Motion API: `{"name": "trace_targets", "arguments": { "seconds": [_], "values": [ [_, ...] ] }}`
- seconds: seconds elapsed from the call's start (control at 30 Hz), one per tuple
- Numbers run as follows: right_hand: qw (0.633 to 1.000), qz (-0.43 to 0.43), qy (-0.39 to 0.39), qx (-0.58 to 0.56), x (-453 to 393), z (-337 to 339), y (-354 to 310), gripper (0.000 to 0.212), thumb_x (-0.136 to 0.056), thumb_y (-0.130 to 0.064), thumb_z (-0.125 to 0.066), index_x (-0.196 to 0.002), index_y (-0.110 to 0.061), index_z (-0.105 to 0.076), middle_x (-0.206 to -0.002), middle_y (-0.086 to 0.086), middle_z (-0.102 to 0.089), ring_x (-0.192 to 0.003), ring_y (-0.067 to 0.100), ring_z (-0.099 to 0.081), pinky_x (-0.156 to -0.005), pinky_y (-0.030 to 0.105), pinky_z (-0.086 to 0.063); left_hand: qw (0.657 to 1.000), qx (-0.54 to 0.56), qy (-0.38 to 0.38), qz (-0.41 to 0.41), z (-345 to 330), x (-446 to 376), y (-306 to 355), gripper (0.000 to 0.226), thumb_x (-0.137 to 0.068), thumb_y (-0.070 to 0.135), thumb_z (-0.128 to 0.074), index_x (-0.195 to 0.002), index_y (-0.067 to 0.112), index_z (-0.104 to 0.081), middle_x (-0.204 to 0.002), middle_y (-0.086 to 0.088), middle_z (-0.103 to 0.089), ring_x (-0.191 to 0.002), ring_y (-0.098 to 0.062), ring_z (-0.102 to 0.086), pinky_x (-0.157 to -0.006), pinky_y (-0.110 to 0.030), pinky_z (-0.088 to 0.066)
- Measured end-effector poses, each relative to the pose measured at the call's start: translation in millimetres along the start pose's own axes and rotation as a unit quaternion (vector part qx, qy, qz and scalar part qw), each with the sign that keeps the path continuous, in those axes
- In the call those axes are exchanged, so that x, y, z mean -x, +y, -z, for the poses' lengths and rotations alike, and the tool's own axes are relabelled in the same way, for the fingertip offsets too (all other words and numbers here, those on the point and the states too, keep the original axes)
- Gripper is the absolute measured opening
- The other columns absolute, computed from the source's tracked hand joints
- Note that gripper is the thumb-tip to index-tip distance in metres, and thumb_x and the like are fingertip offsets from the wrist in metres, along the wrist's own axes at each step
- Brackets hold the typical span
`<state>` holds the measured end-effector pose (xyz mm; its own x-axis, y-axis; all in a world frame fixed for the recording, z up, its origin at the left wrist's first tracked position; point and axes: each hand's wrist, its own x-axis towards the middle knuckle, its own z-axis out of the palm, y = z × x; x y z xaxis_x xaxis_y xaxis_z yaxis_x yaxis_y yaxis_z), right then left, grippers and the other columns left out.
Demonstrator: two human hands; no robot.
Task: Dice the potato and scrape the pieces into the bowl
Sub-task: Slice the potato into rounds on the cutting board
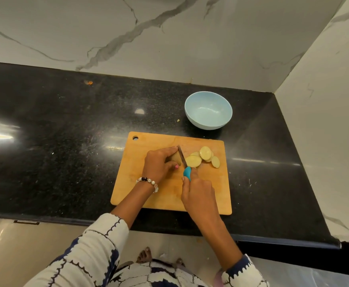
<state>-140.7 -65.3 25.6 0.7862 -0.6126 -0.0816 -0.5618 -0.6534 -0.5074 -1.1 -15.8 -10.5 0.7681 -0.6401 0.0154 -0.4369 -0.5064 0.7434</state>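
On the wooden cutting board (140, 183) my left hand (159, 162) grips the uncut end of the potato (174, 157), fingers curled over it. My right hand (198, 193) holds a knife by its teal handle (187, 172); the blade (182, 155) stands against the potato's cut face. Several pale round potato slices (202, 157) lie fanned out to the right of the blade. A light blue bowl (208, 109) stands behind the board, with nothing in it.
The board lies on a black granite counter (66, 131) near its front edge. Marble walls rise behind and at the right, forming a corner. A small scrap lies on the counter left of the bowl.
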Motion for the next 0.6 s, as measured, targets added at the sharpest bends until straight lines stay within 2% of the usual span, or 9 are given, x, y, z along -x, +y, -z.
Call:
{"name": "trace_targets", "arguments": {
  "seconds": [0.1, 0.2, 0.4, 0.5, 0.6],
  "values": [
    [1.0, -0.004, -0.004, 0.031, -2, -2, -2, 0.045, -0.102, -0.033, -0.031, -0.14, -0.009, -0.034, -0.082, 0.001, -0.053, -0.067, 0.011, -0.051, -0.054, 0.021, -0.035, 1.0, 0.001, 0.001, -0.001, -1, 0, -1, 0.054, -0.071, 0.009, -0.077, -0.122, 0.012, -0.06, -0.123, -0.003, -0.062, -0.117, -0.013, -0.056, -0.1, -0.015, -0.036],
    [0.997, -0.011, -0.015, 0.08, -3, -4, -6, 0.046, -0.102, -0.029, -0.03, -0.141, -0.004, -0.029, -0.095, 0.008, -0.06, -0.077, 0.018, -0.058, -0.059, 0.024, -0.036, 1.0, 0.003, -0.005, -0.004, -2, -2, -2, 0.054, -0.07, 0.008, -0.077, -0.122, 0.011, -0.06, -0.123, -0.004, -0.061, -0.118, -0.014, -0.055, -0.102, -0.019, -0.037],
    [0.994, -0.009, -0.033, 0.104, -17, 0, -18, 0.032, -0.1, -0.017, -0.036, -0.128, -0.001, -0.041, -0.096, 0.01, -0.06, -0.069, 0.015, -0.049, -0.059, 0.024, -0.039, 1.0, 0.001, -0.017, -0.003, 0, -7, -2, 0.052, -0.069, 0.006, -0.077, -0.119, 0.009, -0.062, -0.122, -0.006, -0.062, -0.117, -0.014, -0.056, -0.101, -0.015, -0.035],
    [0.992, 0.022, -0.06, 0.11, -30, 5, -26, 0.025, -0.099, -0.012, -0.037, -0.118, -0.001, -0.05, -0.104, 0.014, -0.058, -0.082, 0.023, -0.059, -0.063, 0.025, -0.04, 1.0, 0.002, -0.006, -0.01, -1, -5, -3, 0.048, -0.07, 0.004, -0.076, -0.117, 0.01, -0.064, -0.12, -0.006, -0.063, -0.116, -0.015, -0.057, -0.101, -0.018, -0.038],
    [0.991, 0.038, -0.065, 0.106, -37, 6, -27, 0.023, -0.098, -0.009, -0.039, -0.114, -0.002, -0.054, -0.106, 0.015, -0.057, -0.088, 0.025, -0.06, -0.065, 0.025, -0.039, 1.0, 0.001, 0.002, -0.019, -2, -4, -4, 0.048, -0.071, 0.006, -0.076, -0.117, 0.01, -0.063, -0.12, -0.005, -0.063, -0.114, -0.016, -0.058, -0.1, -0.019, -0.04]
  ]
}}
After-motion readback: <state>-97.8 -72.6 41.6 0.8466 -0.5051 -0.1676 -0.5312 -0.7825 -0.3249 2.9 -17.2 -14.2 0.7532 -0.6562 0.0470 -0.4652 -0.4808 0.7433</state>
